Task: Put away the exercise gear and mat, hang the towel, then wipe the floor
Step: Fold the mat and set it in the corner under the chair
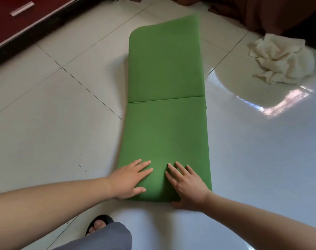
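Pressing green mat [164, 73] | left hand [130, 179] flat, fingers spread | right hand [186, 186] flat, thumb under edge | no readable writing

Mat [165, 112]: green foam, lay flat on the tiled floor, long axis ran 6 to 12 o'clock, one crosswise crease at mid-length, far corner lifted.
Towel [281, 59]: cream cloth, lay crumpled at 2 o'clock, well apart from the mat.

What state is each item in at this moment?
Green mat: flat on the floor, creased across the middle, not rolled.
Cream towel: crumpled on the floor, not hung.
Left hand: open, palm on mat.
Right hand: open, palm on mat.
Drawer: closed.
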